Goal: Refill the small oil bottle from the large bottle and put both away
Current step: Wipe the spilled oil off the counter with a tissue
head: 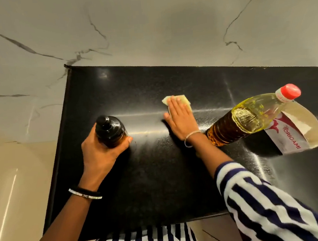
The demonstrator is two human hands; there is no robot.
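Striped sleeve and shirt front, nearest the lens, led out to two bare forearms over a black countertop. The left hand had its fingers and thumb curled round the small oil bottle, which stood near the counter's left edge with its dark pump top fitted. The right hand lay flat, fingers straight and together, pressing a pale folded wipe onto the counter's middle. The large bottle stood well apart to the right, its red cap on, yellow oil showing through most of its body; a white packet printed ORIGAMI sat just behind it. With both bottles closed and a wipe in use, the pouring appeared finished and the counter was probably being cleaned of drips; storing both bottles seemingly remained, as neither had left the counter. The polished black surface showed streaked reflections. Grey-veined marble wall rose behind it, and a beige panel lay to the left.
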